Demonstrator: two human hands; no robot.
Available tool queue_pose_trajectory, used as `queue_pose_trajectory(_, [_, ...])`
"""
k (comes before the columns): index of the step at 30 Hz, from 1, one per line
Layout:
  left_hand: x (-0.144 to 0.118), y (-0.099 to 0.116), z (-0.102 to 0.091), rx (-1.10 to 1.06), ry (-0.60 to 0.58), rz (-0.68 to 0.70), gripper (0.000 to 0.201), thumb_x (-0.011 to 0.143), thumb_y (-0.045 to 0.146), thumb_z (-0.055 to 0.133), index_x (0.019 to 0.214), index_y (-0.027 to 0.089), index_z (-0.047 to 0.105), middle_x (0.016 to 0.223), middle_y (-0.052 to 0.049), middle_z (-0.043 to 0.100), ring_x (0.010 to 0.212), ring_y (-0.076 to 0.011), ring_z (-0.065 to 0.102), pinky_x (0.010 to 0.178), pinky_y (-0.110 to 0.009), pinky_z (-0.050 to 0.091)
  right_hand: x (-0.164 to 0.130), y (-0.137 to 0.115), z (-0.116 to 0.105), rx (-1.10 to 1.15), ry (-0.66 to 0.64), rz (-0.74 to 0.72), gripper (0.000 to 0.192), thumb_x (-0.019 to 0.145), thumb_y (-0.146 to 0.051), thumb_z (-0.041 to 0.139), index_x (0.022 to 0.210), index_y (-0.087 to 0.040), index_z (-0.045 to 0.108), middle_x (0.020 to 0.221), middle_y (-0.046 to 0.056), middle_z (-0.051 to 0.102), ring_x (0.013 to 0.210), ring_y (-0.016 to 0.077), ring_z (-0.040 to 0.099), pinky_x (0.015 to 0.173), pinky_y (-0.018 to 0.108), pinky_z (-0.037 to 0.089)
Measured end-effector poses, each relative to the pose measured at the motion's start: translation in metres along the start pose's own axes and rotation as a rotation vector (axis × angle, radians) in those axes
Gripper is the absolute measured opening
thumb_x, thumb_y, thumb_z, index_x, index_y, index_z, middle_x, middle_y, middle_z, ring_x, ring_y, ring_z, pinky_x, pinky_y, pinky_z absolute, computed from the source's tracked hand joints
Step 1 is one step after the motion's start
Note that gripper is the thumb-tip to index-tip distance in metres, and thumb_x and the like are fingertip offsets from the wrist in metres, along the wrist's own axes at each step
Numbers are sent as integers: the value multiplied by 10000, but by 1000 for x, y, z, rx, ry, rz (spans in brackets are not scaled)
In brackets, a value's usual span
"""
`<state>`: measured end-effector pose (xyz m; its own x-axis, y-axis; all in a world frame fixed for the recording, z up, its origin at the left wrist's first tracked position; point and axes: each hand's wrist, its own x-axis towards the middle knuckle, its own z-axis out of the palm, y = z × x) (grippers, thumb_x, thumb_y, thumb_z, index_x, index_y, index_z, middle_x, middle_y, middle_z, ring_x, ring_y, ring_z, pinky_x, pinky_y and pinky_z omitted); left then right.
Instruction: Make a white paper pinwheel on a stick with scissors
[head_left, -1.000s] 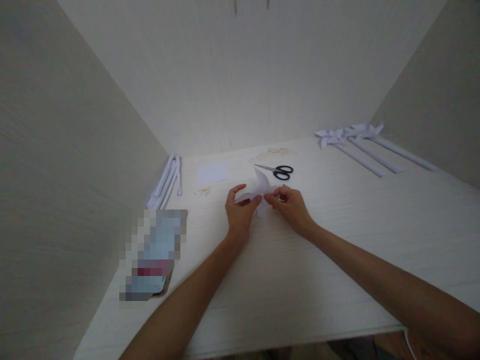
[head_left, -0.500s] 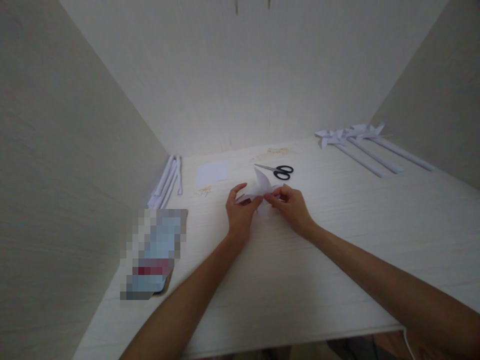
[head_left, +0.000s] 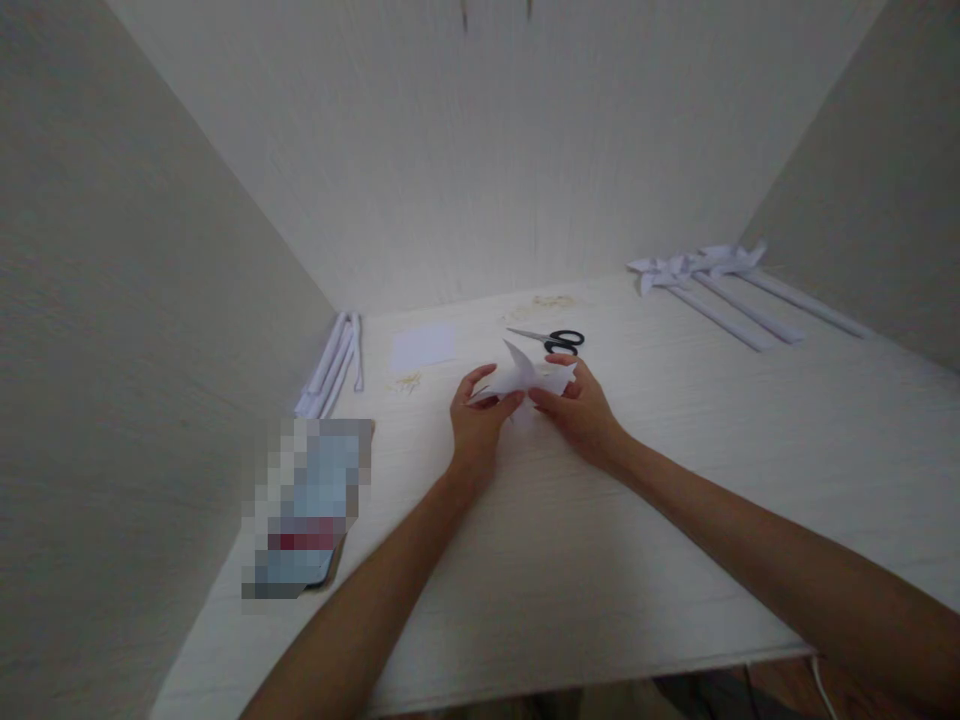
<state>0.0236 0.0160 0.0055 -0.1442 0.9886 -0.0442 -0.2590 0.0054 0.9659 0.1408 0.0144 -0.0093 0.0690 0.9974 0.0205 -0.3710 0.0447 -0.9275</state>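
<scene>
Between my two hands, above the white table (head_left: 480,600), is a white paper pinwheel (head_left: 523,376) with one pointed blade standing up. My left hand (head_left: 478,412) grips its left side, thumb near the centre and fingers behind the paper. My right hand (head_left: 581,410) holds the right side, with the thumb close to the middle and the fingers around a blade. Parts of the paper are hidden by my fingers. Just beyond my hands lie scissors (head_left: 559,340) with black handles, their blades pointing left.
Rolled paper sticks (head_left: 330,365) lie at the left wall. Finished-looking pinwheels on sticks (head_left: 724,312) lie at the back right. A white paper sheet (head_left: 424,347), small thin pale pieces (head_left: 407,382) and more such pieces (head_left: 553,301) are at the back. A blurred phone-like object (head_left: 322,490) lies left.
My right hand's fingers have opened out from a pinch near the pinwheel's centre to hold around its right blade. The left hand has hardly moved.
</scene>
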Motion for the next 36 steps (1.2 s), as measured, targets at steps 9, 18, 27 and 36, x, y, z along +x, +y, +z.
queue_pose_trajectory(9, [4, -1, -1, 84, -46, 23, 590, 462, 179, 728, 1022, 167, 544, 629, 21, 598, 575, -101, 546, 584, -235, 441, 5, 5, -5, -61, 70, 0, 535, 501, -243, 720, 941, -231, 415, 576, -82, 538, 475, 89, 491, 460, 219, 376])
queue_pose_trajectory(18, [24, 27, -35, -217, -488, -462, 282, 666, 375, 543, 737, 118, 636, 757, -63, 633, 714, -151, 571, 681, -275, 457, 7, -5, -5, 6, -64, 128, 536, 467, -147, 698, 908, -219, 403, 602, -71, 558, 520, 96, 521, 514, 234, 400])
queue_pose_trajectory(27, [21, 18, -30, 170, -602, -382, 200, 500, 210, 695, 650, 86, 651, 612, -46, 631, 552, -114, 538, 575, -233, 395, 5, -5, -9, -164, -236, 74, 557, 507, -126, 685, 959, -229, 376, 646, -71, 575, 495, 90, 527, 493, 234, 417])
queue_pose_trajectory(36, [16, 17, -28, 429, -567, -185, 152, 573, 240, 650, 650, 110, 668, 593, -11, 604, 534, -87, 490, 557, -227, 346, 2, -9, -7, -223, -265, 53, 553, 526, -140, 663, 974, -229, 351, 656, -69, 566, 492, 86, 516, 477, 222, 412])
